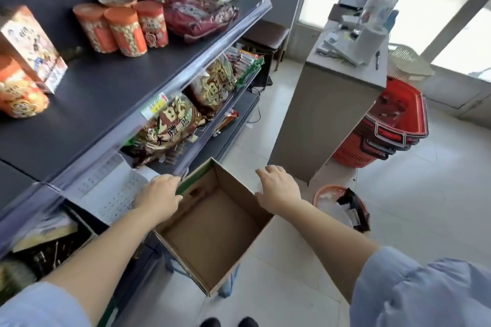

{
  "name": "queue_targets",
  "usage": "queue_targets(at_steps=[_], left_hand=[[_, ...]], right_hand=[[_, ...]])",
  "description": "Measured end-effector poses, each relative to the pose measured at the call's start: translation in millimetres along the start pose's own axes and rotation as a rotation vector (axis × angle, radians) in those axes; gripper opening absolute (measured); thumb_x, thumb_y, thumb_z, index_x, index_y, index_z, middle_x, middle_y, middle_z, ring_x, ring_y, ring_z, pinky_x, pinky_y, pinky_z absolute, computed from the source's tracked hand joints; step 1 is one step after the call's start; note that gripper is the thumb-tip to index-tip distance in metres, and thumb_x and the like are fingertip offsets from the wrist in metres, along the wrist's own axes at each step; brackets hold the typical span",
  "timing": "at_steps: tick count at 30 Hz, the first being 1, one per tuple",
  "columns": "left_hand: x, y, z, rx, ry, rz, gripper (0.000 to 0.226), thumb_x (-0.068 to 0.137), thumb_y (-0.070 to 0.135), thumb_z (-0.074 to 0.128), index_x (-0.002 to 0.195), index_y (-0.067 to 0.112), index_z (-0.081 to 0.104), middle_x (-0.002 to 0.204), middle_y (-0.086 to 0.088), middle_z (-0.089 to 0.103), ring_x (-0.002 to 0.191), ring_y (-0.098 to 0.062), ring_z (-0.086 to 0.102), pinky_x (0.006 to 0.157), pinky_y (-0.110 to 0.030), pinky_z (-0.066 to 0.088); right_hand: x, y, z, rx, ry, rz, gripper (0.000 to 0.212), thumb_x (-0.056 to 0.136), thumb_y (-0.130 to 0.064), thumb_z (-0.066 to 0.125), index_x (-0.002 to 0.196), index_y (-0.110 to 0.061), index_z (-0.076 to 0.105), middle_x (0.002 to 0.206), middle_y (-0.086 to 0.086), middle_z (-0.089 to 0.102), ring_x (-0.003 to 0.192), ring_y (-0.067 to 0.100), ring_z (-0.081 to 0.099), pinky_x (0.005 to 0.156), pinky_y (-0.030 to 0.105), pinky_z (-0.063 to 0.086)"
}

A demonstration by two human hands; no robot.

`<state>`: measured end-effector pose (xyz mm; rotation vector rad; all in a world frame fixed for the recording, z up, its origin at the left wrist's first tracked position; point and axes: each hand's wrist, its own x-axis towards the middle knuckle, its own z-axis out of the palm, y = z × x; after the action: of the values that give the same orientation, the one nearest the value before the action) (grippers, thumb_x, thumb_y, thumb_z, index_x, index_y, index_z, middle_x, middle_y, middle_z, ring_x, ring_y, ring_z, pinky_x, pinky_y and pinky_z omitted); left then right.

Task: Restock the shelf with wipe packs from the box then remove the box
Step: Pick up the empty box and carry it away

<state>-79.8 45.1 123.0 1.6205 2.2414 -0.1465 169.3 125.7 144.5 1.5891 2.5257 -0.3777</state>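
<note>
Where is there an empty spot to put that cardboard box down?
The white floor is bare between the counter, the red baskets and the small orange bin. The dark top shelf has a free patch in front of the orange jars. The shelf below is crowded with snack bags. The box itself looks empty.

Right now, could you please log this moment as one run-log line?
box: empty, open | left hand: on left rim | right hand: at right rim | phase: removing box

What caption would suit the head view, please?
Both hands, left and right, reach the rims of an empty cardboard box beside the shelf.
</note>
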Motion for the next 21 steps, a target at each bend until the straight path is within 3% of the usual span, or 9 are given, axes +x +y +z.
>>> queue_targets(at_steps=[7,14,17,21], left_hand=[[16.7,-19.9,76.8,0.057,-0.027,-0.042,0.043,0.094,0.035,0.054,0.131,0.016,0.046,0.143,-0.003,0.041,0.131,-0.026,0.039,0.101,-0.042,0.042],[29.7,-48.9,135.3,0.049,0.01,-0.188,0.079,0.092,0.044,0.055,0.152,0.013,0.012,0.16,-0.012,0.008,0.147,-0.029,0.008,0.117,-0.046,0.021],[28.3,-53.0,152.3,0.03,0.077,-0.203,0.092,0.09,0.049,0.055,0.153,0.011,0.0,0.16,-0.013,0.004,0.148,-0.029,0.005,0.119,-0.046,0.015],[25.9,-56.0,159.9,-0.03,0.137,-0.254,0.097,0.089,0.052,0.055,0.152,0.005,-0.001,0.159,-0.016,0.006,0.147,-0.031,0.006,0.119,-0.045,0.015]], right_hand=[[13.8,22.4,78.1,0.028,-0.076,0.083,0.049,0.089,-0.037,0.059,0.132,-0.018,0.046,0.134,0.007,0.049,0.129,0.028,0.041,0.102,0.038,0.039],[24.7,22.2,140.4,0.075,-0.024,0.144,0.058,0.091,-0.044,0.056,0.14,-0.022,0.036,0.137,0.005,0.046,0.128,0.026,0.042,0.103,0.04,0.037],[21.5,18.7,158.4,0.089,0.029,0.178,0.066,0.091,-0.046,0.055,0.146,-0.022,0.026,0.144,0.004,0.041,0.133,0.025,0.038,0.109,0.04,0.032],[17.4,12.6,172.4,0.076,0.048,0.279,0.07,0.093,-0.052,0.048,0.15,-0.027,0.015,0.154,0.007,0.027,0.144,0.027,0.022,0.116,0.047,0.023]])
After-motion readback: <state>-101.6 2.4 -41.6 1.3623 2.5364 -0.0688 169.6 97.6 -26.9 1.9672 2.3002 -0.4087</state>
